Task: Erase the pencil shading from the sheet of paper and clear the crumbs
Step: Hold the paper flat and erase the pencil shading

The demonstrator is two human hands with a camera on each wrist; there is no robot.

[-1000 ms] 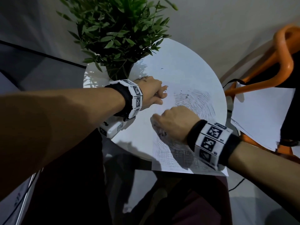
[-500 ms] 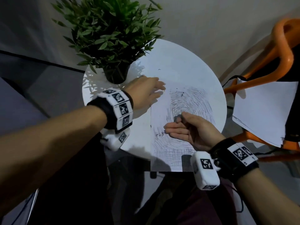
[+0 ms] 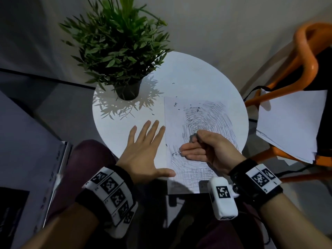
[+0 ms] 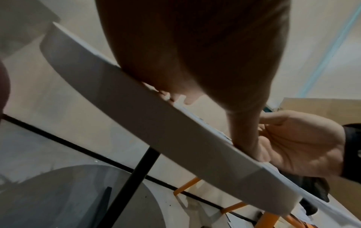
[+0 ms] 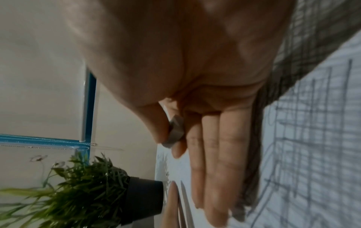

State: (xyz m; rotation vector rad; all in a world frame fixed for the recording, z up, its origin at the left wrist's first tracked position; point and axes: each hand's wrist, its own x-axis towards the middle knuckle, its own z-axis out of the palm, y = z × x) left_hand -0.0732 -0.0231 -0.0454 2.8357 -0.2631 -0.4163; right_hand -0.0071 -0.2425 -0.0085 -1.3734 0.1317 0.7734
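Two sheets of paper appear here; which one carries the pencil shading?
The sheet of paper on the round table, under the right hand. The loose sheets on the orange chair look almost blank.

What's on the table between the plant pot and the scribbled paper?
In the head view, only bare white table with leaf shadows and a few dark eraser crumbs lies between plant pot and paper.

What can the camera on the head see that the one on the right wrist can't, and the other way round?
Only the head view shows the left hand spread flat beside the sheet of paper, the dark crumbs and the orange chair. Only the right wrist view shows the grey eraser clearly, pinched between thumb and forefinger. Both show the right hand, the pencil shading and the potted plant.
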